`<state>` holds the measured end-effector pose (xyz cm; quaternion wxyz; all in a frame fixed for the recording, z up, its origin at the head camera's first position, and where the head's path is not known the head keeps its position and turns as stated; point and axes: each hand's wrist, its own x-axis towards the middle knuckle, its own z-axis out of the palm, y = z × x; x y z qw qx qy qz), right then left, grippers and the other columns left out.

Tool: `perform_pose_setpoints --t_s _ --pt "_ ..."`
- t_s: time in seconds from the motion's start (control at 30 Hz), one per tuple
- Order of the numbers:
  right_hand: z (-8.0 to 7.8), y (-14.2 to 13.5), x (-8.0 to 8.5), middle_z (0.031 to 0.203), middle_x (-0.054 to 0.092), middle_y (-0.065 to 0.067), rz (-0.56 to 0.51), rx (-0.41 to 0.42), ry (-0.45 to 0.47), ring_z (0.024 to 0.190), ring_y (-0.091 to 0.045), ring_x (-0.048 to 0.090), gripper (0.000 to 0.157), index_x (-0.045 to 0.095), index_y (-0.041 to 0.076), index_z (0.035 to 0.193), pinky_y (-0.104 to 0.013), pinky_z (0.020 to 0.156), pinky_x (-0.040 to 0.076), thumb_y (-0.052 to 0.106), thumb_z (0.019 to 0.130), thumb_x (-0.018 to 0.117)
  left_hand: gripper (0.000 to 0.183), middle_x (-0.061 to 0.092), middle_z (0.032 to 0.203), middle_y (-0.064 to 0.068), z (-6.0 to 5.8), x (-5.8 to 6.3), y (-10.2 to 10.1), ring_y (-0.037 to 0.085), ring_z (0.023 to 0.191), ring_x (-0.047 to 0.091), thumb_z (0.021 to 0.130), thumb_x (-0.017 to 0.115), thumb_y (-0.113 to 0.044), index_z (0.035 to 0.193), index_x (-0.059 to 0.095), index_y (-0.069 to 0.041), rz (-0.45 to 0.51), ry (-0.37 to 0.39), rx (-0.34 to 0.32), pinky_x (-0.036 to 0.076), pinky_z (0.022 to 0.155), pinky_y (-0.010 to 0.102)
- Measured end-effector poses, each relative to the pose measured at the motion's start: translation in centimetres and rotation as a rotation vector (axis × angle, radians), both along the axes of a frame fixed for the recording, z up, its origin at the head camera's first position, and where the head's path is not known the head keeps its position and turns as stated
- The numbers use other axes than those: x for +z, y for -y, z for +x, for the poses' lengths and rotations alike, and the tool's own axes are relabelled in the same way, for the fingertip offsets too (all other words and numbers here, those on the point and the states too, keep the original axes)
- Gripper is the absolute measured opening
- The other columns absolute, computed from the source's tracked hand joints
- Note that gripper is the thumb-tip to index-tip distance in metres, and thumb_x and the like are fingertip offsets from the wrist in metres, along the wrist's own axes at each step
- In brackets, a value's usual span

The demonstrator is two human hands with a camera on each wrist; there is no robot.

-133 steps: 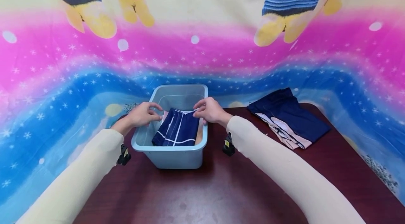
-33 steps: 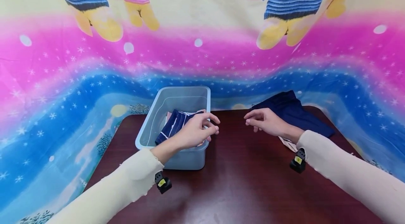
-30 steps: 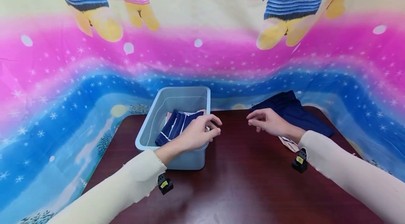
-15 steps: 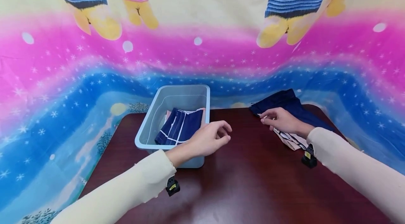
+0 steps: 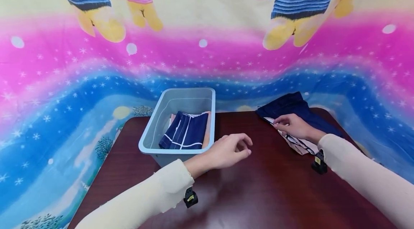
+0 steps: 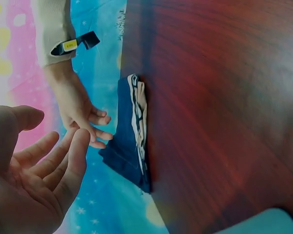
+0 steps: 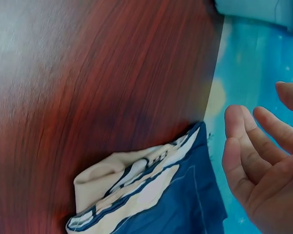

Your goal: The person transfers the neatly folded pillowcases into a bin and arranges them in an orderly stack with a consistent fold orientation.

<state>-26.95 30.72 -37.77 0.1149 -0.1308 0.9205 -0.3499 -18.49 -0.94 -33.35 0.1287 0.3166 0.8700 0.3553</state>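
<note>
The left hand (image 5: 228,151) and right hand (image 5: 294,126), fingers loosely parted, grip nothing, the right seemingly poised within reach of the folded navy cloth (image 5: 288,103) on the worktop (image 5: 258,193), while the plastic tub (image 5: 176,151) confines the white-lined cloth (image 5: 195,128).

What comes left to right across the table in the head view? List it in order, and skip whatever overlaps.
Bin holding a white-lined cloth → left hand → dark blue clothing.
</note>
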Motion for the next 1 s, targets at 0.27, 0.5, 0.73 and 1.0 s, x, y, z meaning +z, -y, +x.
perform_pose_setpoints --t_s 0.27,0.5,0.73,1.0 --pt "-0.4 -1.7 -0.7 0.109 0.072 -0.018 0.027 -0.033 -0.007 0.08 -0.018 0.069 0.044 0.057 -0.006 0.134 -0.044 0.082 0.057 0.027 0.106 0.054 0.02 0.074 0.105 -0.005 -0.1 -1.4 -0.5 0.003 0.084 0.066 0.099 0.063 -0.026 0.118 0.065 -0.02 0.027 0.022 0.033 0.052 0.08 0.02" --pt "-0.2 -2.7 -1.0 0.123 0.067 -0.027 0.046 -0.048 0.014 0.083 -0.018 0.068 0.046 0.055 -0.007 0.136 -0.045 0.083 0.057 0.028 0.107 0.052 0.018 0.074 0.1 -0.007 0.4 -3.3 -1.0 -0.001 0.079 0.063 0.098 0.065 -0.025 0.116 0.067 -0.02 0.048 0.059 0.037 0.051 0.077 0.018" --pt "-0.3 -3.2 -1.3 0.133 0.06 -0.032 0.045 -0.047 0.026 0.085 -0.019 0.069 0.048 0.052 -0.008 0.139 -0.045 0.084 0.057 0.028 0.108 0.049 0.018 0.073 0.098 -0.008 0.6 -4.5 -1.2 0.0 0.081 0.063 0.098 0.065 -0.025 0.115 0.067 -0.021 0.068 0.079 0.053 0.05 0.077 0.018" --pt "-0.2 -3.5 -1.3 0.131 0.061 -0.034 0.056 -0.046 0.008 0.086 -0.025 0.071 0.049 0.053 -0.009 0.137 -0.048 0.083 0.058 0.029 0.107 0.051 0.017 0.072 0.096 -0.006 -0.2 -5.8 -1.2 0.0 0.076 0.061 0.098 0.066 -0.024 0.114 0.067 -0.02 0.089 0.119 0.095 0.05 0.071 0.019"
